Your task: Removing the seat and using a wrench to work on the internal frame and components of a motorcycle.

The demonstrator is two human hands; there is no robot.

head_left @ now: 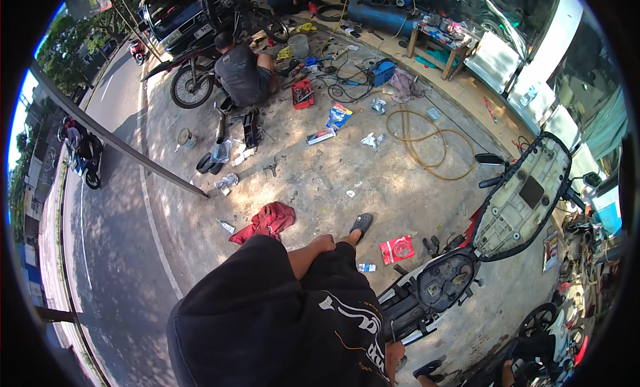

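Note:
My left hand (324, 244) rests by my knee on the dark shorts, its fingers curled closed, with nothing seen in it. Low in view, at the edge of my black shirt (260, 320), my right hand (395, 352) is partly hidden beside the stripped motorcycle (445, 284); its fingers do not show clearly. The motorcycle stands to my right with its seat area bare, and an upturned seat with a pale underside (530, 190) lies at its far end. A red cloth (269, 220) is on the ground left of my grey clog (362, 226).
A red packet (397, 250) and a small blue-and-white packet (366, 268) lie close by. Farther off are a coiled yellow hose (427, 162), a red toolbox (303, 94) and a person (241, 74) crouched at another motorcycle. A slanted pole (120, 130) borders the road at left.

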